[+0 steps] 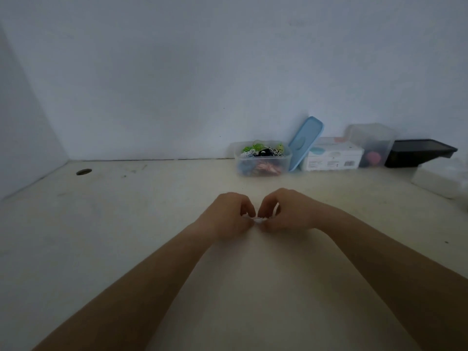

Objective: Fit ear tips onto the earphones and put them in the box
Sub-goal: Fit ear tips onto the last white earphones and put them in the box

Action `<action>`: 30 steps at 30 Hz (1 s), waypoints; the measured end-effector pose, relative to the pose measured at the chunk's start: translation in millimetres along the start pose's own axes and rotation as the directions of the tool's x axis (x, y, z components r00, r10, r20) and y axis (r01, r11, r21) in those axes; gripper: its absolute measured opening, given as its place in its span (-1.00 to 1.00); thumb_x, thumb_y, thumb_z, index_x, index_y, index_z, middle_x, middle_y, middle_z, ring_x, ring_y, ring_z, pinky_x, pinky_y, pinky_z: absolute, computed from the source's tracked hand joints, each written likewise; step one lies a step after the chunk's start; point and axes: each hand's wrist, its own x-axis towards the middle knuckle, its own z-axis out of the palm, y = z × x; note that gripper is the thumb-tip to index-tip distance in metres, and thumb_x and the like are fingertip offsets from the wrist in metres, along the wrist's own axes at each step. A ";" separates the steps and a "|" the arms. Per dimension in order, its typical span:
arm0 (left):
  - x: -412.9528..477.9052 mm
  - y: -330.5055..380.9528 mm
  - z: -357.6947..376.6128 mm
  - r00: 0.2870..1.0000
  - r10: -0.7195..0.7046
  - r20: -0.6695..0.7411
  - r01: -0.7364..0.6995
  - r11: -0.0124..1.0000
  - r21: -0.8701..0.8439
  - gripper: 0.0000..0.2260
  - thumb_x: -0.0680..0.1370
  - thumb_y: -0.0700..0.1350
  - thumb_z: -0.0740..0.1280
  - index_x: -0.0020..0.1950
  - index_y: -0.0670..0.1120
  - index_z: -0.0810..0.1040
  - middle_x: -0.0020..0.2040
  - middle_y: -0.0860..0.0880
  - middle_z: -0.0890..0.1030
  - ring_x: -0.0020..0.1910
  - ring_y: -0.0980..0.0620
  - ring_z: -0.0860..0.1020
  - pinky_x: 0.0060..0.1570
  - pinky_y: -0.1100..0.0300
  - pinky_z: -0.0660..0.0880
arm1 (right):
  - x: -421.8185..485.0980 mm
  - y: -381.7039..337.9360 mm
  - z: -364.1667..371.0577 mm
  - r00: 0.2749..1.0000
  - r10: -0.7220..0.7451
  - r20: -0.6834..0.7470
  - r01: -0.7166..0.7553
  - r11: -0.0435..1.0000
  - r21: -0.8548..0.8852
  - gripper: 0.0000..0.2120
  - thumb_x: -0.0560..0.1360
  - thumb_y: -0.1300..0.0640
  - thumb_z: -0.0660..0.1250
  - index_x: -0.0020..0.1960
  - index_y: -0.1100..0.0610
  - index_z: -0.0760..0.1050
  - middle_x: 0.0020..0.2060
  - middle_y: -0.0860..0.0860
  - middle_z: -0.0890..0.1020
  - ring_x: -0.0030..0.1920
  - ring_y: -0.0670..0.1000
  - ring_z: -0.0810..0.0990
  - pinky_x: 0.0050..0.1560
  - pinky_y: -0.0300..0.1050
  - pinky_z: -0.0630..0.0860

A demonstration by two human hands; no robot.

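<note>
Between left hand (pixel 228 217) and right hand (pixel 287 214), a pale earphone (pixel 258 219), both grips tight on it.

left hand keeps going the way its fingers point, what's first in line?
The right hand. It and the left hand pinch one small pale piece between them, so contact looks immediate; blur hides the exact gap.

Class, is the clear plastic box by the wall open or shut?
Open. The clear box has no lid on; the blue lid leans beside it against a white carton.
</note>
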 end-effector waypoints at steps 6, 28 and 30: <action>-26.3 -29.0 -27.4 0.989 -0.120 -0.089 0.102 0.978 -0.184 -0.88 0.44 -0.11 0.50 -0.09 0.05 0.61 -0.07 0.06 0.64 -0.20 0.14 0.58 -0.18 0.32 0.49 | 8.6 -27.1 20.6 0.996 -0.066 -0.062 0.074 0.990 0.122 -0.86 0.40 -0.04 0.52 -0.07 -0.06 0.67 -0.16 -0.18 0.65 -0.24 -0.23 0.57 -0.18 -0.36 0.42; -63.6 -59.6 -80.0 0.931 -0.364 0.001 0.081 0.204 -0.976 -0.82 0.53 -0.38 0.35 0.12 -0.27 0.56 -0.04 -0.24 0.70 -0.09 -0.10 0.71 -0.13 0.24 0.62 | 36.7 -98.7 40.4 0.965 -0.057 -0.257 0.247 0.534 0.809 -0.96 0.54 0.30 0.37 -0.02 0.22 0.58 -0.31 0.15 0.65 -0.41 0.02 0.51 -0.32 -0.19 0.51; -66.5 -68.5 -81.7 0.910 -0.411 -0.049 0.120 0.374 -0.920 -0.88 0.55 -0.34 0.36 0.06 -0.22 0.61 -0.03 -0.20 0.70 -0.10 -0.06 0.71 -0.16 0.24 0.62 | 39.5 -98.4 40.6 0.969 -0.029 -0.245 0.230 0.466 0.854 -0.89 0.55 0.35 0.32 0.02 0.23 0.59 -0.33 0.14 0.62 -0.43 0.01 0.48 -0.35 -0.19 0.49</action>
